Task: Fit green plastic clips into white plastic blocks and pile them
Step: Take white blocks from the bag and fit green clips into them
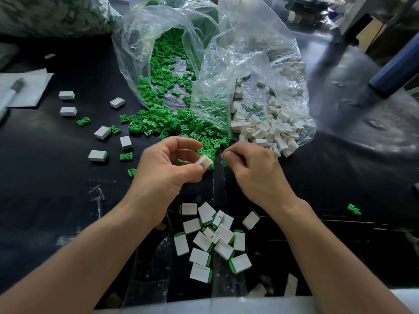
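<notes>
White plastic, a small block [204,161], sits between the thumb and the curled fingers of the left hand [167,168], over the black table [340,177]. Just beside it, the right hand [254,173] pinches one green clip [224,162] with thumb and forefinger; clip and block are near each other but apart. Behind the hands, a clear bag [145,41] lies open, and a heap of green clips [172,123] spills from it onto the table. To its right, a second clear bag [260,71] holds the empty white blocks [272,130]. Close to the person, between the forearms, lies a loose pile of fitted blocks [215,239] (each shows a green edge). Some scattered blocks [98,155] lie at the left, with single clips among them.
</notes>
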Demonstrator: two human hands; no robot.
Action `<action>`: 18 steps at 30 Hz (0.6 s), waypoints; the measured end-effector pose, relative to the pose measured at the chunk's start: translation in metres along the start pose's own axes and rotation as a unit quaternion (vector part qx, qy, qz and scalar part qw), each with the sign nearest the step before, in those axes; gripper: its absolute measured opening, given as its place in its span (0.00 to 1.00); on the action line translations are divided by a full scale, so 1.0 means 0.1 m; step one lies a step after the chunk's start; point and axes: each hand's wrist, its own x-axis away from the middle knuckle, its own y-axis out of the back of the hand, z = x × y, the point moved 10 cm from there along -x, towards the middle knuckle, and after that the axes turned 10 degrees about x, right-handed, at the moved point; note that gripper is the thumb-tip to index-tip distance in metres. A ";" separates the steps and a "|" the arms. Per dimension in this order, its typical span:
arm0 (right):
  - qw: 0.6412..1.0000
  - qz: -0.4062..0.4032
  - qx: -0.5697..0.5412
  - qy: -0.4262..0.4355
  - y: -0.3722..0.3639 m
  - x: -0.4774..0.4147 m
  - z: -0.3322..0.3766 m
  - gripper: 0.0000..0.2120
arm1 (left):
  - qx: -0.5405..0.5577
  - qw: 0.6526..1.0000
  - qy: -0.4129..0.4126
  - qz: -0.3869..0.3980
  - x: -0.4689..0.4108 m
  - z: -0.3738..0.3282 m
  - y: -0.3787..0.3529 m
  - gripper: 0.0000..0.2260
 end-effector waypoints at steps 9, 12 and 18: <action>0.969 0.014 -0.245 -0.004 -0.02 0.05 0.09 0.13 | 0.020 1.000 0.017 0.001 0.03 -0.01 -0.03 0.10; 0.970 0.023 -0.242 0.006 -0.04 0.06 0.11 0.12 | 0.004 1.000 0.018 0.005 0.03 -0.01 -0.03 0.11; 0.974 0.025 -0.224 0.015 -0.04 0.06 0.13 0.11 | -0.001 1.000 0.019 0.006 0.03 -0.01 -0.03 0.11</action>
